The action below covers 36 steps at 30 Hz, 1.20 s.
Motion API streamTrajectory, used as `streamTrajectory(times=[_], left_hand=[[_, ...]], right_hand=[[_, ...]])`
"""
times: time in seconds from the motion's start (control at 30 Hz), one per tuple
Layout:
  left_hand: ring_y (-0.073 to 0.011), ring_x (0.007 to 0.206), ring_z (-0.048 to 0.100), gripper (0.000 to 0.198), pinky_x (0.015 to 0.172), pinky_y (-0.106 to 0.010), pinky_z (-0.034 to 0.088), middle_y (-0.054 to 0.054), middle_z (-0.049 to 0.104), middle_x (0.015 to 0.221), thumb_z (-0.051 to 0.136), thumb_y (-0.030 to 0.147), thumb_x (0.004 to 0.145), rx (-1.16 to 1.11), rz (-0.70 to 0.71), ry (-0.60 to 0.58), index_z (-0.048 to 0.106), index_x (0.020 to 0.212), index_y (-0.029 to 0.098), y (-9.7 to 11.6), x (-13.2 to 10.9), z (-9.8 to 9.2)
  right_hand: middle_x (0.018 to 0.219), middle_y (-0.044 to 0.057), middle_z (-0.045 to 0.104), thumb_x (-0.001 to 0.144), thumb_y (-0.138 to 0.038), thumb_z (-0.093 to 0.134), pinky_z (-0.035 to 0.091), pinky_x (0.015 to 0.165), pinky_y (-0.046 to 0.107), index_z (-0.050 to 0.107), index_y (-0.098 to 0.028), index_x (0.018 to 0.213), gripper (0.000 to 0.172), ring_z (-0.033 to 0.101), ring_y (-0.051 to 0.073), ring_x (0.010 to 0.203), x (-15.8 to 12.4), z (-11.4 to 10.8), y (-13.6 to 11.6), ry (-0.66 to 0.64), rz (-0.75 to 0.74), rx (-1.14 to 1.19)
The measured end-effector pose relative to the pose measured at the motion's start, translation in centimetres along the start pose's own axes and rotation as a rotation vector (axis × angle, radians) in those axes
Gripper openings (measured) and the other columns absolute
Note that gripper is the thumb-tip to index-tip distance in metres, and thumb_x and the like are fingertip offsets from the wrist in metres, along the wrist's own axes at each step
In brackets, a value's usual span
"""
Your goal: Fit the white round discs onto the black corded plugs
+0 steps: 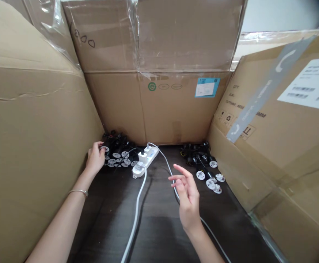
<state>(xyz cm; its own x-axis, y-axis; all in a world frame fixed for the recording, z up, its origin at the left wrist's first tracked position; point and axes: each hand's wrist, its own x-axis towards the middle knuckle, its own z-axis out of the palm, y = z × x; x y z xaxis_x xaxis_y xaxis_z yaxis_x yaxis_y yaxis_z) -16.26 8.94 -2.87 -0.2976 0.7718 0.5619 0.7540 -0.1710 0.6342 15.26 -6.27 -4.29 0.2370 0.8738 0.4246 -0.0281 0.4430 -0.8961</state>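
My left hand (pixel 95 159) reaches to the left pile of black cylindrical parts (pixel 118 146) with white round ends. Its fingers are closed at the edge of the pile, around a black part with a white round end (pixel 105 149). The black body is partly hidden among the others. Over the dark tabletop, my right hand (pixel 188 193) is raised with its fingers apart and nothing in it. Just beyond that hand runs a thin white cable (pixel 165 157). To its right lies a smaller, looser pile of similar black parts (pixel 200 160).
A white power strip (pixel 137 171) with plugs in it lies between the piles. Its thick white cord (pixel 137 210) runs toward me across the dark tabletop (pixel 107 223). Tall cardboard boxes stand at the left (pixel 33 146), back (pixel 170 113) and right (pixel 291 146).
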Motion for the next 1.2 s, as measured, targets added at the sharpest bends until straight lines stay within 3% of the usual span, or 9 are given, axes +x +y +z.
streamTrajectory(times=[0.23, 0.43, 0.6, 0.73, 0.8, 0.87, 0.93, 1.1, 1.2], left_hand=[[-0.0319, 0.107, 0.041, 0.016, 0.094, -0.050, 0.032, -0.007, 0.051, 0.093, 0.044, 0.019, 0.080, 0.216, 0.078, 0.012, 0.051, 0.095, 0.018, 0.4, -1.6, -0.7], [-0.0349, 0.109, 0.042, 0.033, 0.090, -0.054, 0.039, -0.006, 0.051, 0.100, 0.049, 0.017, 0.078, 0.371, -0.001, 0.057, 0.047, 0.110, 0.019, 1.6, -2.2, -0.7], [-0.0320, 0.109, 0.044, 0.050, 0.093, -0.051, 0.037, -0.010, 0.053, 0.107, 0.054, 0.018, 0.073, 0.392, -0.057, 0.163, 0.040, 0.121, 0.012, 3.9, -3.4, -1.3], [-0.0219, 0.089, 0.051, 0.040, 0.086, -0.042, 0.042, -0.009, 0.055, 0.103, 0.050, 0.020, 0.077, 0.113, 0.088, 0.198, 0.044, 0.117, 0.014, 9.9, -7.4, 0.1], [-0.0220, 0.093, 0.049, 0.036, 0.087, -0.040, 0.041, -0.009, 0.055, 0.104, 0.049, 0.021, 0.078, 0.019, 0.248, 0.044, 0.046, 0.114, 0.016, 13.2, -10.3, 2.0], [-0.0233, 0.097, 0.047, 0.034, 0.086, -0.039, 0.041, -0.009, 0.054, 0.104, 0.048, 0.020, 0.080, -0.056, 0.317, -0.105, 0.046, 0.113, 0.016, 15.5, -13.0, 4.4], [-0.0228, 0.099, 0.047, 0.033, 0.086, -0.039, 0.041, -0.009, 0.054, 0.103, 0.045, 0.017, 0.081, -0.154, 0.291, -0.203, 0.044, 0.114, 0.017, 16.5, -15.1, 6.5], [-0.0219, 0.096, 0.049, 0.027, 0.085, -0.039, 0.041, -0.008, 0.054, 0.099, 0.042, 0.015, 0.083, -0.220, 0.231, -0.258, 0.046, 0.109, 0.018, 15.1, -16.7, 7.8], [-0.0219, 0.097, 0.049, 0.023, 0.085, -0.038, 0.041, -0.007, 0.055, 0.098, 0.041, 0.014, 0.083, -0.217, 0.209, -0.199, 0.048, 0.105, 0.018, 14.3, -16.2, 7.2]], right_hand=[[0.101, 0.007, 0.060, 0.087, -0.033, 0.044, 0.046, 0.074, 0.033, 0.050, -0.022, 0.116, 0.032, 0.058, 0.018, 0.086, 0.1, 0.0, 0.0, 0.001, 0.016, -0.013], [0.095, 0.006, 0.061, 0.087, -0.034, 0.043, 0.046, 0.073, 0.032, 0.052, -0.021, 0.111, 0.029, 0.058, 0.017, 0.082, 0.7, 0.0, 0.3, 0.050, 0.067, -0.065], [0.103, 0.008, 0.061, 0.088, -0.038, 0.036, 0.045, 0.070, 0.031, 0.058, -0.017, 0.100, 0.032, 0.059, 0.016, 0.081, 2.7, -3.0, 0.6, 0.366, 0.027, -0.122], [0.111, 0.011, 0.060, 0.090, -0.041, 0.027, 0.043, 0.075, 0.033, 0.056, -0.016, 0.111, 0.044, 0.058, 0.019, 0.091, 4.5, -6.1, 0.2, 0.594, -0.093, -0.204], [0.111, 0.011, 0.061, 0.091, -0.039, 0.024, 0.042, 0.079, 0.035, 0.059, -0.016, 0.109, 0.045, 0.057, 0.020, 0.094, 5.9, -6.4, 0.3, 0.509, -0.146, -0.392], [0.111, 0.011, 0.062, 0.091, -0.035, 0.028, 0.038, 0.087, 0.037, 0.061, -0.017, 0.107, 0.041, 0.053, 0.021, 0.101, 7.9, -5.8, 0.9, 0.249, -0.152, -0.709], [0.115, 0.010, 0.059, 0.089, -0.030, 0.036, 0.032, 0.092, 0.042, 0.058, -0.021, 0.112, 0.033, 0.046, 0.024, 0.110, 10.3, -4.6, 2.1, -0.033, -0.013, -1.134], [0.108, 0.015, 0.061, 0.072, -0.016, 0.064, 0.028, 0.095, 0.049, 0.064, -0.014, 0.095, 0.023, 0.040, 0.031, 0.117, 15.4, -2.4, 6.2, -0.146, 0.166, -1.268], [0.114, 0.009, 0.056, 0.080, -0.025, 0.059, 0.034, 0.095, 0.048, 0.059, -0.014, 0.100, 0.024, 0.046, 0.025, 0.113, 17.2, -2.1, 7.5, -0.138, 0.270, -1.239]])
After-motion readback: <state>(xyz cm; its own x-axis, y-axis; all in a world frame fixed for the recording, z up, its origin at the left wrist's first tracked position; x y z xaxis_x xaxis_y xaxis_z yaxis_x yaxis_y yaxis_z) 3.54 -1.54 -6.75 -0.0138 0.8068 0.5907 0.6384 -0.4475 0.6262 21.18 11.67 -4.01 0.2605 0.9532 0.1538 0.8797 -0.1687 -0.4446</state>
